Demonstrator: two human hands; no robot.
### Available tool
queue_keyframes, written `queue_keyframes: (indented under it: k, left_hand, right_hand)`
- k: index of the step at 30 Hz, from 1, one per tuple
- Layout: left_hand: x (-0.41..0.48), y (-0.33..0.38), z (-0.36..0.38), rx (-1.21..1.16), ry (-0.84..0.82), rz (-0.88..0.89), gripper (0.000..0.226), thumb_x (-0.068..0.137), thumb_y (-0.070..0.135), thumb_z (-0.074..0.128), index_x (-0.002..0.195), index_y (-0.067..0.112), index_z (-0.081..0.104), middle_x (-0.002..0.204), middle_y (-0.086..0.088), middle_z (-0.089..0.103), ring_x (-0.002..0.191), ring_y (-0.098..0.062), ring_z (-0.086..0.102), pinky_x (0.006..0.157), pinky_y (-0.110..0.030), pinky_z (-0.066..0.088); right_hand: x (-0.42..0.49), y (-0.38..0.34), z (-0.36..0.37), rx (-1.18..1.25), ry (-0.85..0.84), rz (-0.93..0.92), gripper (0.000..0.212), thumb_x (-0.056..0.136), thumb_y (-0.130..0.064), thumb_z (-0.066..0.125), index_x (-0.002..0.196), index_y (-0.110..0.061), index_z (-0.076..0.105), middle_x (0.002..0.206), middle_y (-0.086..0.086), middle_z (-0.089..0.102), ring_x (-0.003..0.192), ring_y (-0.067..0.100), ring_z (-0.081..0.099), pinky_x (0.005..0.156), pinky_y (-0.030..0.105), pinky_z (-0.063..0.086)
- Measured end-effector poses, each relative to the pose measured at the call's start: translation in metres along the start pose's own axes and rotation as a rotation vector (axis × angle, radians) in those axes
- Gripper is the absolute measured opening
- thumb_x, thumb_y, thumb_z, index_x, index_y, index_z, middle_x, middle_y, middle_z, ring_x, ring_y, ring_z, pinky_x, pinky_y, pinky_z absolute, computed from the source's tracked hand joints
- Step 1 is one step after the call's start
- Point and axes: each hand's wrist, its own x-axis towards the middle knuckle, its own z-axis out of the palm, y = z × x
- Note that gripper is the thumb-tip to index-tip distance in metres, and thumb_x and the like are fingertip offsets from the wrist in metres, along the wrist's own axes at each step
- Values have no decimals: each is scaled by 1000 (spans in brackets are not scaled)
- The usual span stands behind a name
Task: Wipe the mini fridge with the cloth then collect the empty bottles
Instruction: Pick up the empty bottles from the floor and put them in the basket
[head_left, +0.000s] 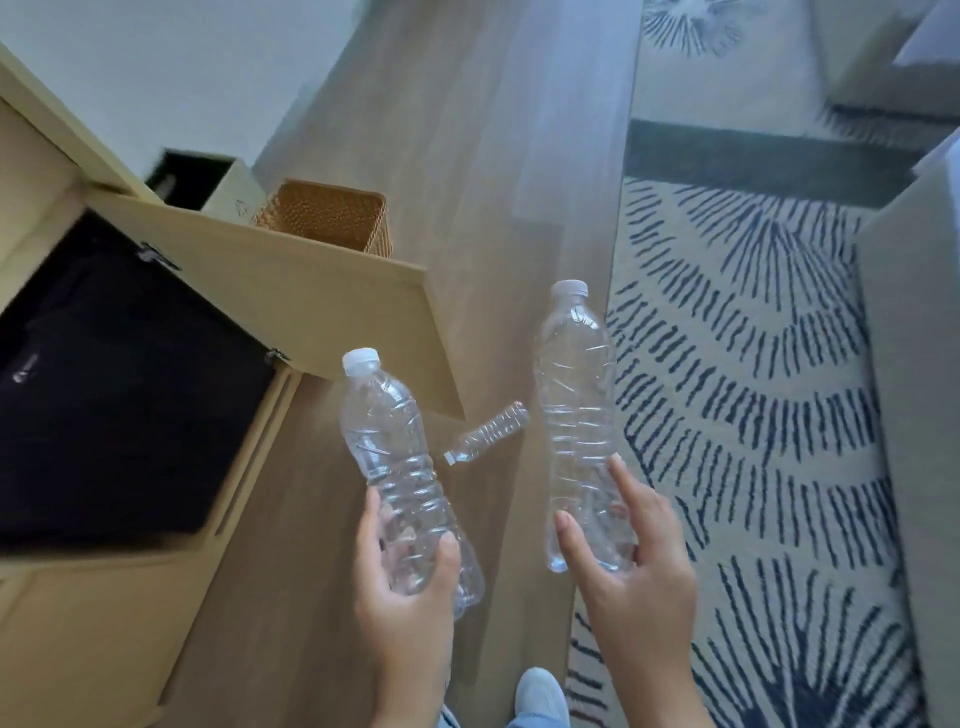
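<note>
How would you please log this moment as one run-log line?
left hand: holds clear bottle | right hand: holds second bottle | small bottle: lying on floor, uncollected

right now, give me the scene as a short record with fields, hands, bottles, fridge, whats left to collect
left hand: grips the lower end of a clear empty bottle, white cap up
right hand: holds a second clear bottle near its base, cap up
third bottle: small, lying on its side on the wood floor, not picked up
mini fridge: black, inside the cabinet, cabinet door open
nearby: woven basket on the floor, patterned rug on the right
cloth: not in view
</note>
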Motion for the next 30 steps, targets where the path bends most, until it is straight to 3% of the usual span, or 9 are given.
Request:
queue_keyframes:
  k: [4,9,13,17,21,24,27,30]
  left_hand:
    - [-11,53,-11,-33,-85,54,72,77,-2,67,122,48,42,118,19,53,105,-14,57,90,-42,49]
    - [-20,107,-34,-80,-212,101,69,78,-3,66,119,48,43,114,22,55,102,-4,59,92,-42,48]
    - [-24,139,-59,-65,-359,129,67,79,-1,66,125,41,41,122,15,54,106,-6,58,92,-38,48]
    - [-16,172,-84,-33,-528,164,64,79,1,66,121,43,41,121,17,52,96,8,59,87,-30,47]
    - [-5,200,-95,36,-677,218,63,78,13,71,119,51,41,120,16,53,103,-5,58,87,-35,50]
    - [-3,219,-97,79,-769,248,61,68,34,72,114,61,42,123,13,53,104,-9,58,78,-27,50]
    - [-3,230,-95,61,-862,234,64,59,46,71,117,57,46,123,11,54,105,-15,59,83,-40,52]
    - [-7,240,-90,43,-919,226,67,58,49,71,119,56,45,125,10,54,106,-14,58,86,-47,51]
  right_hand:
    - [2,-51,-33,1,48,-15,60,68,-45,67,124,-38,47,109,-12,56,102,-2,51,82,14,43]
    - [-7,-109,-73,-22,123,-27,62,70,-48,73,125,-39,45,108,-12,56,100,-1,53,78,18,42]
    - [-23,-151,-100,-81,161,-19,59,70,-45,64,124,-38,43,108,-25,49,100,-1,54,78,19,46]
    - [-40,-188,-118,-111,183,20,60,69,-48,64,124,-40,42,106,-26,49,97,-5,51,74,13,43]
    - [-59,-218,-129,-138,232,60,64,69,-55,67,126,-36,46,106,-28,50,97,-4,52,74,9,45]
    - [-70,-238,-134,-136,258,101,71,63,-64,62,127,-36,47,104,-26,53,95,-6,52,73,11,44]
    - [-73,-251,-139,-99,284,162,72,64,-61,66,128,-33,49,110,-18,56,93,-8,54,70,6,42]
    - [-67,-259,-142,-61,324,211,69,64,-53,62,128,-33,49,115,-10,58,94,-1,57,70,11,42]
